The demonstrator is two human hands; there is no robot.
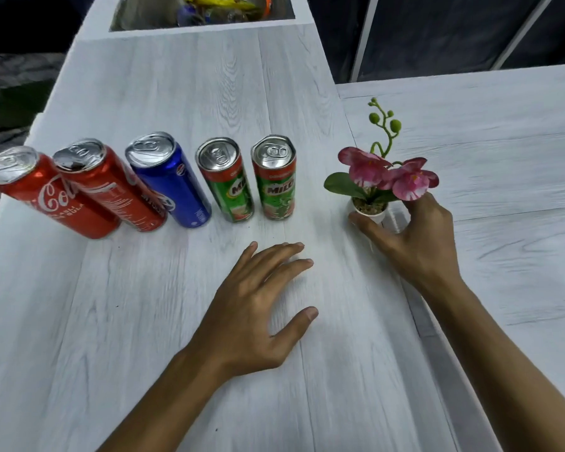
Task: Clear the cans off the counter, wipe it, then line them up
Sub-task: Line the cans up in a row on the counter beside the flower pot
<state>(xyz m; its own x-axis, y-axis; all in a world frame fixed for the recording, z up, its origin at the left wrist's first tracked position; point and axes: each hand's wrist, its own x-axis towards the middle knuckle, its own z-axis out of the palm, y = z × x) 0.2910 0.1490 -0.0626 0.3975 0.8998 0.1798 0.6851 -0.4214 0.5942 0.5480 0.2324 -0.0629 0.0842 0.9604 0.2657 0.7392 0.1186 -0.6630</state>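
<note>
Head view: white wood-grain worktop (pixel 144 321) fills the frame, with a sink recess (pixel 206 22) at the far end. My left hand (pixel 255 308) lies flat on the worktop in front of the row, fingers (pixel 294 265) apart and straight, holding nothing. My right hand (pixel 418 243) has thumb and fingers curled round the orchid pot (pixel 371 213), just right of the row.

Five cans stand mid-worktop in one line, left to right: Coca-Cola can (pixel 56 197), second Coca-Cola can (pixel 118 190), Pepsi can (pixel 173 184), Milo can (pixel 232 187), second Milo can (pixel 278 187). All are upright, long axis vertical, pull-tab tops up, labels toward me. The Coca-Cola pair looks touching; the rest have gaps.

Probably the line-up step, nearly done, with no cloth in sight. Next: set the pot down, release it, and maybe even out the can spacing.
</note>
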